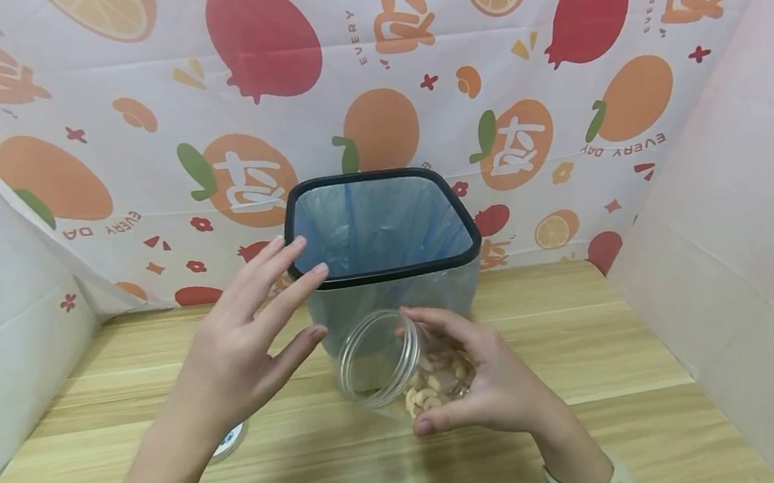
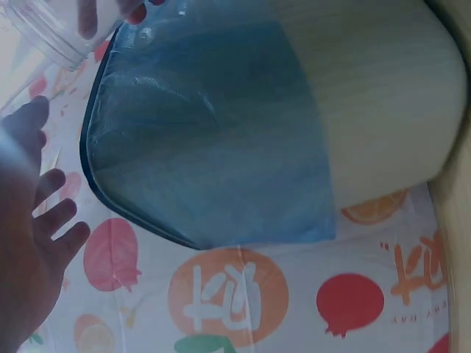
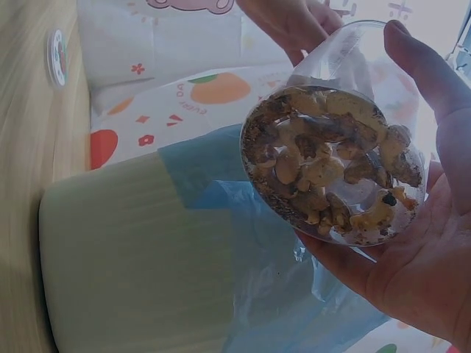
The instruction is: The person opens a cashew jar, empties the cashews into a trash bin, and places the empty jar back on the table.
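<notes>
My right hand (image 1: pixel 488 373) grips a clear, lidless jar (image 1: pixel 379 362) round its body. The jar is tilted, its mouth facing left in the head view. Cashew nuts (image 3: pixel 324 158) lie in its bottom, some with dark, spotted patches, and dark crumbs show through the base. My left hand (image 1: pixel 240 338) is raised to the left of the jar, fingers spread and holding nothing; its fingertips overlap the bin's near left rim in the head view. Behind the jar stands a bin (image 1: pixel 391 275) with a black rim and a blue liner bag (image 2: pixel 213 140).
A round lid (image 1: pixel 229 441) lies on the wooden table (image 1: pixel 589 378), partly hidden behind my left forearm. A fruit-print cloth (image 1: pixel 368 76) hangs right behind the bin. White cloth walls (image 1: pixel 735 218) close off the left and right sides.
</notes>
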Motion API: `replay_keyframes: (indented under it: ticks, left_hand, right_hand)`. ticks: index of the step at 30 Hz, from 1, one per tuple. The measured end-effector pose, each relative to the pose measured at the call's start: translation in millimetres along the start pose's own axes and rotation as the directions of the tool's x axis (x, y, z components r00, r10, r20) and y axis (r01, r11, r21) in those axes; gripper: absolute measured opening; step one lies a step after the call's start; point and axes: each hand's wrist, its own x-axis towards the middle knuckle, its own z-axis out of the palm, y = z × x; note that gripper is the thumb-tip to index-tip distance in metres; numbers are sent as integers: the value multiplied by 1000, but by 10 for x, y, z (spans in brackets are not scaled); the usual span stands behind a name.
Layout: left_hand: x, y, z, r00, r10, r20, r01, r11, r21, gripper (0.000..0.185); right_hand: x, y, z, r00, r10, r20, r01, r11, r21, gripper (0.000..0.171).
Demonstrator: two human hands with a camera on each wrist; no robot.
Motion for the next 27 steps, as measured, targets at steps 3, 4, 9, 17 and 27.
replay_keyframes:
  ticks: [3,4,9,17,27]
  left_hand:
    - [-3,-51,85,999,-3,37,2,1000,30,49]
    - [-5,-67,113,999,-2,40,1,999,36,49]
    - [-23,-124,230,1000,11,11,-11,999,41,45]
    - [-64,-191,358,998,28,-51,-26,999,33,37]
    - [-97,-153,434,995,24,-100,-20,999,37,34]
  right_hand:
    - [4,20,-8,1000,-10,2,10,1000,4,100]
    - [6,26,-11,1000,-15,2,15,1000,1,99]
    - [32,49,-22,999,-37,2,37,999,-4,99]
    - [76,27,-103,999,-44,-17,45,998,49,103]
    - [53,-101,-461,995,-83,-53,84,996,8,101]
